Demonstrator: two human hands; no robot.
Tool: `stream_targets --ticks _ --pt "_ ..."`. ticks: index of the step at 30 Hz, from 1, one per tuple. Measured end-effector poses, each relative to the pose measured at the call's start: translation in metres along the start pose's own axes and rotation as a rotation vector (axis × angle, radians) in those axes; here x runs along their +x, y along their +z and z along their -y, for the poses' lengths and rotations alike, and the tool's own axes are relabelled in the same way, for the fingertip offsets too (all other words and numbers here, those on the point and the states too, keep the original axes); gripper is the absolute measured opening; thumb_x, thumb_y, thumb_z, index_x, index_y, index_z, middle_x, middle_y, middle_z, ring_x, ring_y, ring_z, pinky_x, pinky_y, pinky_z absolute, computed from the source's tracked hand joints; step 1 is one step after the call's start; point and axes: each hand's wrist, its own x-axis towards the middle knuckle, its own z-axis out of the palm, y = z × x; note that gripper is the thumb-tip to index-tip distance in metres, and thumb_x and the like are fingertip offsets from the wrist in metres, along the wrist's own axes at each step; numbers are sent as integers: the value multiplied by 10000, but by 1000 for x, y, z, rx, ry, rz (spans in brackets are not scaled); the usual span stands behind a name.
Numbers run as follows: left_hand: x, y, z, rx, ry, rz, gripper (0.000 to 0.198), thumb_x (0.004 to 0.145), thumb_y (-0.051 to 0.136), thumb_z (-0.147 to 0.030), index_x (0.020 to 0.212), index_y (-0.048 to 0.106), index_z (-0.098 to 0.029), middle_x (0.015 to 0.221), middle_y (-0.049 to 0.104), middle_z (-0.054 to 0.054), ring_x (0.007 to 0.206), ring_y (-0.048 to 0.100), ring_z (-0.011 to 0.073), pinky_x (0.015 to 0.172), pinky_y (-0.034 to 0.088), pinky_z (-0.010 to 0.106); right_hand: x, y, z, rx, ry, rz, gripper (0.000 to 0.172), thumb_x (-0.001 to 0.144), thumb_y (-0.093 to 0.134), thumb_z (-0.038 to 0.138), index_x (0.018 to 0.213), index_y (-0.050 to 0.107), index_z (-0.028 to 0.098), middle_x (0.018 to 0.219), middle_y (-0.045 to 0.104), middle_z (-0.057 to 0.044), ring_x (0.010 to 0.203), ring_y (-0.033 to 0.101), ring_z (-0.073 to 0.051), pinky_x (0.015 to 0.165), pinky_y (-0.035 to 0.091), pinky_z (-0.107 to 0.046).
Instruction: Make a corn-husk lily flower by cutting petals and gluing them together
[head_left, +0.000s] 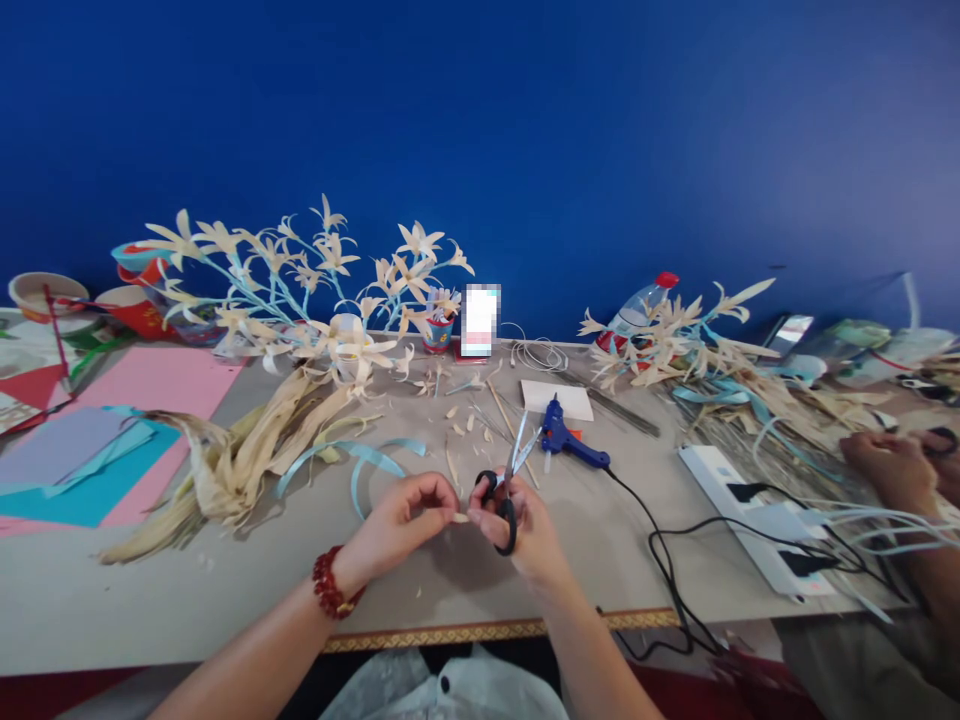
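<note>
Scrap (pixel 460 518) small, pale; left grip (pixel 403 525) pinching it, right grip (pixel 529 528) holding black-handled scissors (pixel 513 464).

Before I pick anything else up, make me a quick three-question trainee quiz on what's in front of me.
1. Which of your hands holds the black-handled scissors?
2. True or false: in this view, the blue glue gun lies left of the white power strip.
3. Your left wrist wears: A) a watch; B) a red beaded bracelet; C) nothing.

Key: 1. The right hand. 2. True. 3. B.
</note>
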Motion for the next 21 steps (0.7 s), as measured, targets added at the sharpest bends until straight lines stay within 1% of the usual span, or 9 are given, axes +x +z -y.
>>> stream_targets --ticks 3,6,10,13,17,19,21 --pt "0 0 1 -67 -16 -25 208 837 593 -351 771 561 -156 733 554 17 668 479 126 606 361 232 -2 1 -2 16 20 10 223 666 762 223 793 582 188 683 601 17 540 462 -108 498 352 -242" --pt "0 1 3 -96 -26 1 226 828 610 -367 776 559 -153 731 545 11 666 472 119 610 358 230 -3 3 -1 24 12 20 208 685 746 232 821 596 183 705 617 7 532 454 -107 490 348 -244" --pt "0 1 5 -99 -25 10 219 826 623 -358 776 561 -153 741 548 9 682 478 121 636 371 236 -2 6 1 34 3 31 232 635 775 206 767 585 182 666 599 19 559 476 -112 520 358 -239" --pt "1 0 4 -111 -30 -48 224 830 623 -366 773 567 -157 737 550 8 687 493 126 641 383 237 -1 7 0 32 -21 20 234 626 778 205 760 588 184 665 589 24 572 482 -114 533 359 -239" --pt "1 -1 2 -180 3 -182 239 906 510 -373 841 600 -161 758 561 15 711 524 137 700 416 256 -2 4 -2 26 -49 2 188 673 742 229 776 593 181 679 586 17 583 476 -116 541 350 -244" --pt "1 -1 2 -187 27 -190 212 911 506 -348 928 617 -168 826 587 28 738 536 141 728 428 265 -2 4 -3 18 -50 5 179 680 730 227 779 589 179 678 584 15 579 466 -114 536 342 -242" --pt "0 0 3 -158 58 -177 197 879 566 -312 1014 623 -180 933 607 49 814 554 156 766 438 273 -3 3 -3 28 -55 8 185 679 726 227 786 582 180 680 579 17 572 453 -111 525 334 -239"
